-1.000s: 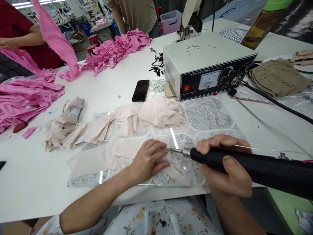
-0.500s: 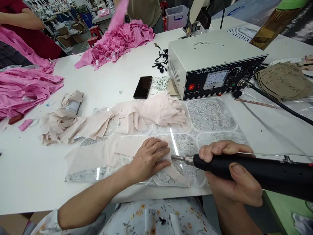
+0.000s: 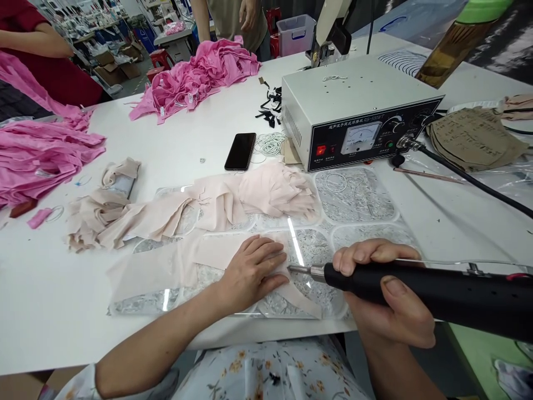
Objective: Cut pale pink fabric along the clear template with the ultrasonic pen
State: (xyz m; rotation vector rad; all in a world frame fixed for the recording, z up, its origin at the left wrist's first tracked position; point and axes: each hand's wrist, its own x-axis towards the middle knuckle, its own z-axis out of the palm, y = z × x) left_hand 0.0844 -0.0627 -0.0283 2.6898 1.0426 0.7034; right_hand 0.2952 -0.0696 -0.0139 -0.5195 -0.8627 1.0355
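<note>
Right grip [image 3: 387, 311] clamped around black tool [image 3: 445, 294], left hand [image 3: 252, 275] flat, palm-down on pale fabric [image 3: 219, 251]

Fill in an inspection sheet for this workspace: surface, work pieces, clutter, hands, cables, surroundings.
Surface: white table with a patterned mat on it.
Work pieces: beige fabric lies on the mat, a gathered beige pile beyond it.
Clutter: phone, coiled pale cord and black scraps left of the control box.
Hands: left hand flat on the beige fabric; right hand grips a black handheld tool, metal tip near the fabric; contact unclear.
Cables: black cable plugged into the control box's front, running out of view at right.
Surroundings: pink fabric heaps, plastic bin, a person in red, another in khaki.
</note>
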